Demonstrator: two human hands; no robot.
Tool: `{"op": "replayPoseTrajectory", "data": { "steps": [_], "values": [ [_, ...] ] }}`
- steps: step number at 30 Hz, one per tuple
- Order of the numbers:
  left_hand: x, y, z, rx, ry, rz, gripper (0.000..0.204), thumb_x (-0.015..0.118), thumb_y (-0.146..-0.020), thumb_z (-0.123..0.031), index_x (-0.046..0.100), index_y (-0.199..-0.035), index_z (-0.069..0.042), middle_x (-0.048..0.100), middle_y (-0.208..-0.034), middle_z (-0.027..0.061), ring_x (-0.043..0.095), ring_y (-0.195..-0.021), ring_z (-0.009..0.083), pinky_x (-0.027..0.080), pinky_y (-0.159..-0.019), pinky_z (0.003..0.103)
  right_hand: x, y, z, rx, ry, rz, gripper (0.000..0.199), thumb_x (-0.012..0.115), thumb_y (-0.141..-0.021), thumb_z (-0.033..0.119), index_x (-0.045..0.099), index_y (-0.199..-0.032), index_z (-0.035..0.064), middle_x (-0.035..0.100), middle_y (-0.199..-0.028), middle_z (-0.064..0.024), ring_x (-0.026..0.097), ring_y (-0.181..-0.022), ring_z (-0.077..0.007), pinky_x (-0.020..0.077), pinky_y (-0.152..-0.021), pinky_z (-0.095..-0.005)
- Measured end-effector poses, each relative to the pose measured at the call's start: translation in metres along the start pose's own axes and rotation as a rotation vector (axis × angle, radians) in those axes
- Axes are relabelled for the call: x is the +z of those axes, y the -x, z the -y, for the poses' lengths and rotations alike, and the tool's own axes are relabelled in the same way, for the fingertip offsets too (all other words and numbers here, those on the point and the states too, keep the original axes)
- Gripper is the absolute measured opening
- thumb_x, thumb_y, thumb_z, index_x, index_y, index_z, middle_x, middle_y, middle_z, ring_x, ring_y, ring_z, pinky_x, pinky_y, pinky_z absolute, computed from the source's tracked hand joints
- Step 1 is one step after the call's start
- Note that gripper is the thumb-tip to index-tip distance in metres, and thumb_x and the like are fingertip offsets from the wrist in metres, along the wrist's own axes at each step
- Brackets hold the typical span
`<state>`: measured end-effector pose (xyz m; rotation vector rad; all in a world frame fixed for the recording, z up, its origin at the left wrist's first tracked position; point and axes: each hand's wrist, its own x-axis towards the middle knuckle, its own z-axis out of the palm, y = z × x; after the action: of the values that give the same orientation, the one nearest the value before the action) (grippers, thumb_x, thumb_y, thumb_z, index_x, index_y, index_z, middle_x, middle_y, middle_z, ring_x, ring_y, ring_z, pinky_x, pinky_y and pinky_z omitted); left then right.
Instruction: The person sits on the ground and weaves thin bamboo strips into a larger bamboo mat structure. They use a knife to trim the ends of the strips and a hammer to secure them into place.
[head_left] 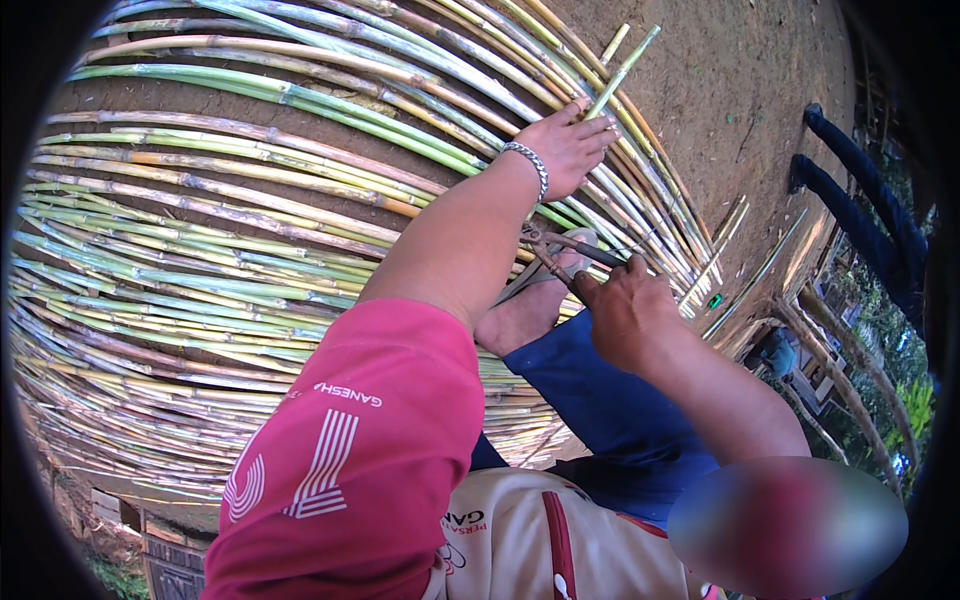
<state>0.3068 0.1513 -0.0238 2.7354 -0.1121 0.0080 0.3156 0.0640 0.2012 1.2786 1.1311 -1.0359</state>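
My left hand (pixel 570 150), with a chain bracelet at the wrist, reaches over the spread of long stalks. Its fingers close around a slim green cane stalk (pixel 628 72), whose cut end sticks out beyond them. Below it, my right hand (pixel 632 312) grips the handles of pruning shears (pixel 548 250). The shears' head points toward the left wrist, and their handles are spread apart. Whether the blades touch a stalk is hard to make out.
Many long green and yellow cane stalks (pixel 200 215) lie side by side on bare soil (pixel 740 90). A sandalled foot (pixel 525 315) in blue trousers stands under my hands. Another person's dark-trousered legs (pixel 870 190) are at the right, near wooden poles (pixel 835 360).
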Motion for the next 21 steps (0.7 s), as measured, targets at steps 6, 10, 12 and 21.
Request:
{"op": "replayPoseTrajectory", "data": {
  "steps": [6, 10, 12, 21],
  "values": [
    [-0.003, -0.004, -0.001, 0.001, -0.015, 0.049, 0.054, 0.048, -0.106, -0.041, 0.050, -0.151, -0.012, 0.027, -0.172, 0.0025, 0.019, -0.160, 0.0189, 0.010, -0.131, 0.052, 0.015, -0.015, 0.003, 0.004, 0.001, 0.002, 0.051, 0.052, -0.096, 0.012, 0.054, -0.147, 0.0098, 0.069, -0.123, -0.0181, 0.062, -0.123, -0.0331, 0.0550, -0.096, -0.0425],
    [-0.003, -0.002, 0.000, -0.009, -0.015, 0.044, 0.054, 0.047, -0.107, -0.042, 0.051, -0.151, -0.012, 0.029, -0.171, 0.0028, 0.020, -0.160, 0.0188, 0.010, -0.131, 0.052, 0.018, -0.010, -0.013, -0.046, 0.080, -0.188, 0.047, 0.054, -0.098, 0.015, 0.054, -0.144, 0.0106, 0.069, -0.118, -0.0153, 0.064, -0.117, -0.0307, 0.0550, -0.092, -0.0419],
    [-0.004, -0.002, -0.001, -0.017, 0.014, 0.023, 0.054, 0.044, -0.107, -0.043, 0.052, -0.151, -0.012, 0.031, -0.170, 0.0028, 0.020, -0.159, 0.0184, 0.010, -0.131, 0.051, 0.025, -0.013, -0.029, -0.099, 0.110, -0.257, 0.047, 0.054, -0.099, 0.016, 0.051, -0.146, 0.0095, 0.069, -0.117, -0.0154, 0.066, -0.113, -0.0291, 0.0557, -0.089, -0.0415],
    [0.007, -0.002, -0.003, -0.055, 0.008, -0.049, 0.055, 0.040, -0.108, -0.045, 0.052, -0.150, -0.012, 0.033, -0.169, 0.0010, 0.023, -0.158, 0.0161, 0.009, -0.131, 0.052, 0.033, -0.062, -0.069, -0.028, 0.056, -0.418, 0.036, 0.054, -0.098, 0.015, 0.059, -0.133, 0.0086, 0.068, -0.114, -0.0109, 0.068, -0.111, -0.0270, 0.0585, -0.086, -0.0397]
  ]
}}
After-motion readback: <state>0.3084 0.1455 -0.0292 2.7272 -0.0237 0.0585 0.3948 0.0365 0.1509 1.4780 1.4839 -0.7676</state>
